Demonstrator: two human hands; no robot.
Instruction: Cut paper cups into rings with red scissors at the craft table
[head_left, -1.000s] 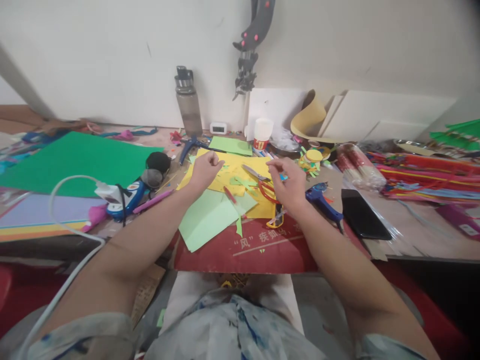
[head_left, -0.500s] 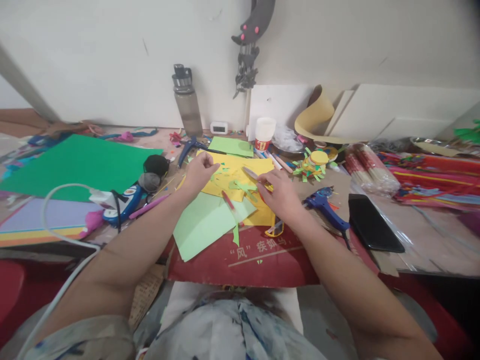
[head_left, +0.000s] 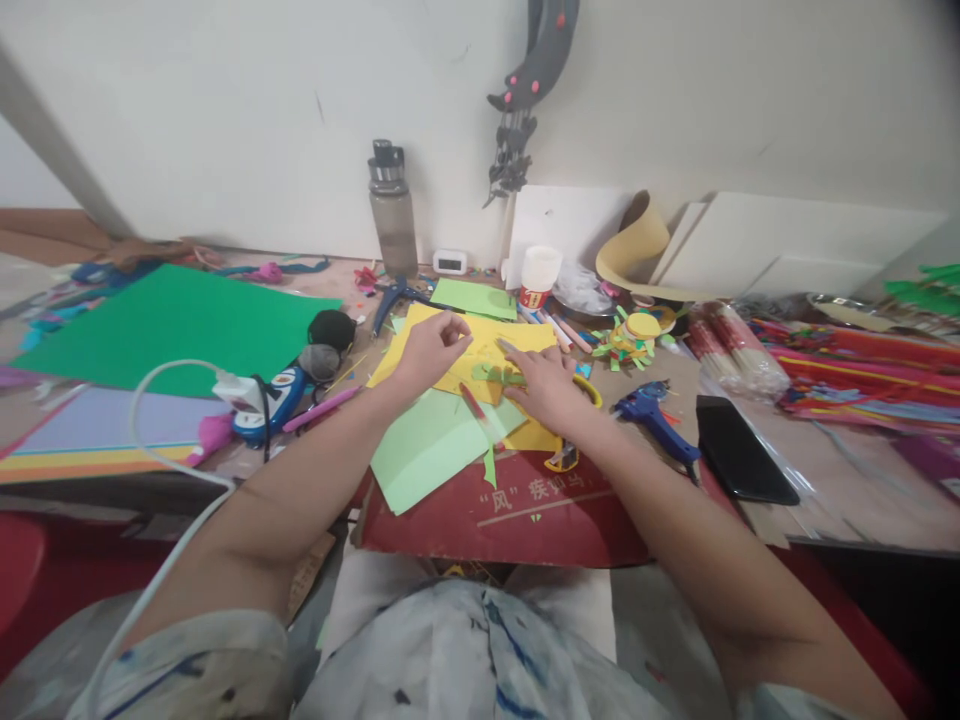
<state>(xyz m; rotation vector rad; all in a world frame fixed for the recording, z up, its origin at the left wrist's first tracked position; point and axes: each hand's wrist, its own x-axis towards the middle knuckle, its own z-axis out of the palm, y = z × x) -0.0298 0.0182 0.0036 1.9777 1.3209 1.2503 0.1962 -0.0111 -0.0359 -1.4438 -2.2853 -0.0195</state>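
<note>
My left hand hovers over a yellow sheet, thumb and fingertips pinched together; whatever they hold is too small to make out. My right hand lies low over the same sheet, fingers stretched out by light green paper scraps. Scissors lie partly under that hand: their blade points up and left, and a yellow handle shows on the right. Between the hands rests a red-and-clear pen. Pale green sheets and a yellow-and-black cutter are nearer me.
A blue glue gun and a black phone lie at right. Behind stand a grey bottle, a paper cup and a fringed yellow-green paper piece. A white cable crosses near my left arm.
My right hand has lowered and flattened over the scissors, and their yellow handle now shows beside it. My left hand has shifted right, nearer the middle of the yellow sheet. The view has shifted slightly.
</note>
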